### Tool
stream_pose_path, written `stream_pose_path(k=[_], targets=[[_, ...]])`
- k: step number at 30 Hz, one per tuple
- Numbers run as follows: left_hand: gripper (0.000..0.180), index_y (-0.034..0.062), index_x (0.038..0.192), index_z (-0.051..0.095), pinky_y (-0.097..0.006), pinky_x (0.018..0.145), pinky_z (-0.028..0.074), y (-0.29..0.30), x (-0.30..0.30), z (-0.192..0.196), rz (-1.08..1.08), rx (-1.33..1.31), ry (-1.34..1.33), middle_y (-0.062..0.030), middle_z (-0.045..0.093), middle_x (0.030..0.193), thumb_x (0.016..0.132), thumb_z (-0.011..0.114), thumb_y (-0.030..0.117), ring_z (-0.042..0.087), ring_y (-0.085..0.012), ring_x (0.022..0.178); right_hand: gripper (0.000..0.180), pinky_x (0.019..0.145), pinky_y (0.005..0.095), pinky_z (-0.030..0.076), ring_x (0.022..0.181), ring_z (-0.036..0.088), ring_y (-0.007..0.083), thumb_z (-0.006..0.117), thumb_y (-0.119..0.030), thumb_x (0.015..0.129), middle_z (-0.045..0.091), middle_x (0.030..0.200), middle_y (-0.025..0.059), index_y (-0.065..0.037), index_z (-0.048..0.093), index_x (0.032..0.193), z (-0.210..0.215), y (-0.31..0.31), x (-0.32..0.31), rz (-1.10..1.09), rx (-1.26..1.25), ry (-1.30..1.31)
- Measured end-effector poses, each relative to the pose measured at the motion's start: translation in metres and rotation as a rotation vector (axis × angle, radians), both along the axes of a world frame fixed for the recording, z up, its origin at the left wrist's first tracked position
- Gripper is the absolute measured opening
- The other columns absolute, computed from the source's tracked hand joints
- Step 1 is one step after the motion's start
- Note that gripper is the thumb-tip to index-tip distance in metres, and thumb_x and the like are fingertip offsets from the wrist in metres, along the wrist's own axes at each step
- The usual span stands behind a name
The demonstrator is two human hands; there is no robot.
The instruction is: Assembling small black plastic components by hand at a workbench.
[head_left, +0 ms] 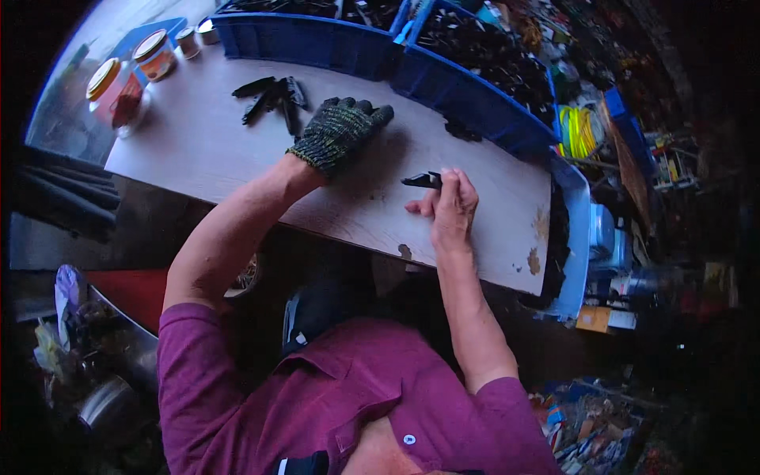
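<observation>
My left hand (339, 136), in a dark green and black knitted glove, hovers over or rests on the pale tabletop (198, 150). Its fingers are curled in; whatever they hold, if anything, is hidden. Just left of it lies a loose pile of long black pieces (273, 101), shaped like folded pocket-knife handles. My bare right hand (453, 204) pinches a similar slim black piece (422, 180) between thumb and fingers, its narrow end pointing left. The exact kind of these pieces is too small to make out.
Blue crates (309, 38) full of black parts line the table's far edge. Lidded jars (115, 91) stand at the far left. A small dark clump (462, 131) lies near the right crate. Beside the table's right end is a light-blue bin (576, 237); cluttered goods spread beyond.
</observation>
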State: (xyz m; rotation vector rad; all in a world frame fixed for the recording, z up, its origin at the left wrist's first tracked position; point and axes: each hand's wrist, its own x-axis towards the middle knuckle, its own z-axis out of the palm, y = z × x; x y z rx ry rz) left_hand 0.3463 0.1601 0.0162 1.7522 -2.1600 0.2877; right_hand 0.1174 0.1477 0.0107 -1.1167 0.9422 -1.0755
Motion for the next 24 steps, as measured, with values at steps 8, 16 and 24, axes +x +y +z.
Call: stream_pose_path(k=[8, 16, 24], targets=[[0.021, 0.0119, 0.106, 0.06, -0.049, 0.073, 0.048, -0.007, -0.013, -0.01, 0.193, -0.021, -0.045, -0.0131, 0.066, 0.092, 0.089, 0.055, 0.024, 0.063, -0.0329, 0.088, 0.026, 0.052, 0.0493, 0.058, 0.04, 0.04, 0.0156, 0.055, -0.03, 0.093, 0.033, 0.049, 0.0016, -0.009, 0.046, 0.08, 0.009, -0.017, -0.038, -0.179, 0.2, -0.004], [0.032, 0.0161, 0.12, 0.06, -0.047, 0.074, 0.049, 0.012, -0.044, 0.013, -0.01, 0.112, -0.104, -0.0135, 0.063, 0.104, 0.089, 0.053, 0.017, 0.061, -0.032, 0.093, 0.036, 0.059, 0.0494, 0.061, 0.041, 0.041, 0.0192, 0.068, -0.035, 0.082, 0.036, 0.054, 0.0047, -0.004, 0.049, 0.083, 0.026, -0.1, -0.147, -0.901, 0.161, 0.094], [0.047, 0.0191, 0.13, 0.056, -0.045, 0.081, 0.05, -0.002, -0.051, -0.018, -0.109, 0.124, -0.081, -0.0106, 0.063, 0.109, 0.084, 0.056, 0.011, 0.059, -0.0319, 0.098, 0.03, 0.053, 0.0391, 0.059, 0.042, 0.044, 0.0151, 0.071, -0.02, 0.082, 0.045, 0.062, 0.0048, -0.004, 0.062, 0.105, 0.01, -0.102, -0.095, -0.463, 0.096, 0.198]])
